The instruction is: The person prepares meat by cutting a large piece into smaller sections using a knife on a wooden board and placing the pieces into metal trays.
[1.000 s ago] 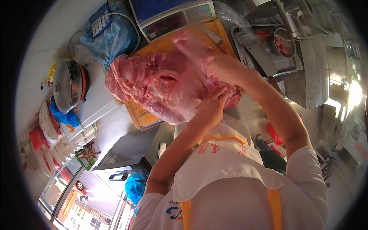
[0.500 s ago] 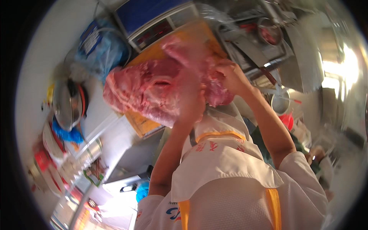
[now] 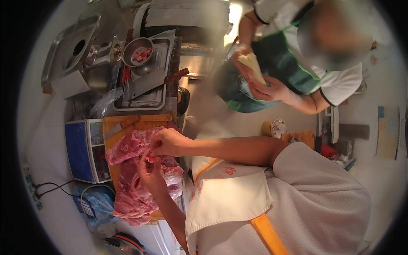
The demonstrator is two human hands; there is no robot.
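Red meat (image 3: 132, 191) pinched by left hand (image 3: 150, 167), right hand (image 3: 169, 143); knife (image 3: 120, 126) near, cleaver (image 3: 148, 86) across tray (image 3: 143, 108).

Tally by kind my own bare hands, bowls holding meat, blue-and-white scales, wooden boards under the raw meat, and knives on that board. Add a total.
Your hands, left and right: 2
Bowl: 1
Scale: 1
Board: 1
Knife: 1
Total: 6

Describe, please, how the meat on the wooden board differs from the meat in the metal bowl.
Size: the board meat is a large, bulky mass; the bowl meat is small pieces.
Place: the board meat covers much of the wooden board; the bowl meat lies inside the metal bowl.
Contact: the left hand and right hand are at the board meat; no hand touches the bowl meat.
Both look raw and pinkish red.
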